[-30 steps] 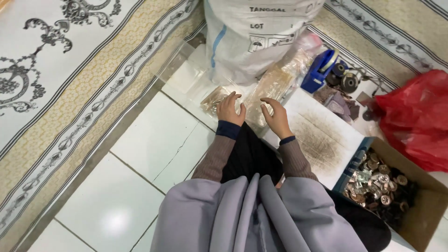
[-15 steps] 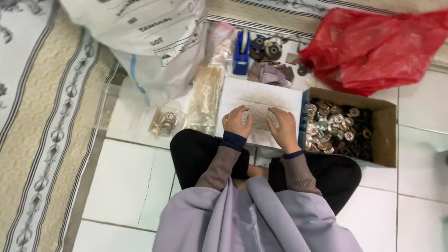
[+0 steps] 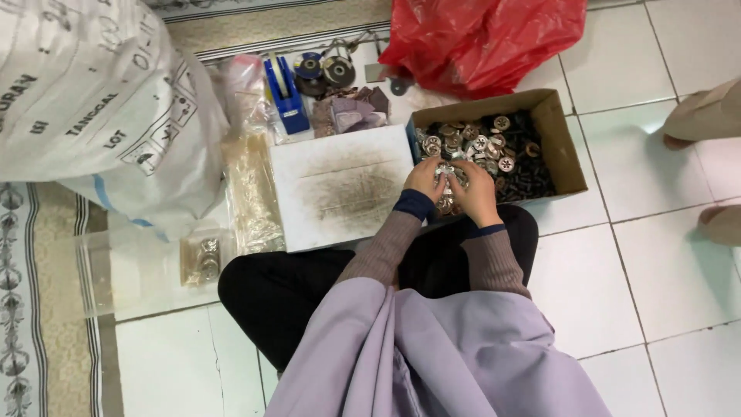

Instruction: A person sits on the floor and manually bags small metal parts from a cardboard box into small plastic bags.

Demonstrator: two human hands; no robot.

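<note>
My left hand (image 3: 423,179) and my right hand (image 3: 475,193) are cupped together over the near left corner of a brown cardboard box (image 3: 557,147). The box is filled with several small round metal parts (image 3: 494,150). Both hands hold a bunch of these metal parts (image 3: 448,174) between them. Left of the box lies a white board (image 3: 340,189) smudged with dark marks. I sit cross-legged on the tiled floor behind both.
A large white sack (image 3: 93,108) stands at the left, a red plastic bag (image 3: 486,38) at the back. A blue tape dispenser (image 3: 284,93), tape rolls (image 3: 324,71), clear plastic bags (image 3: 251,197) and a small bag of parts (image 3: 204,259) lie around. Another person's feet (image 3: 706,123) are at the right.
My hands have moved from the white board rightwards to the cardboard box and gathered metal parts. The view has swung right, bringing the box to the middle.
</note>
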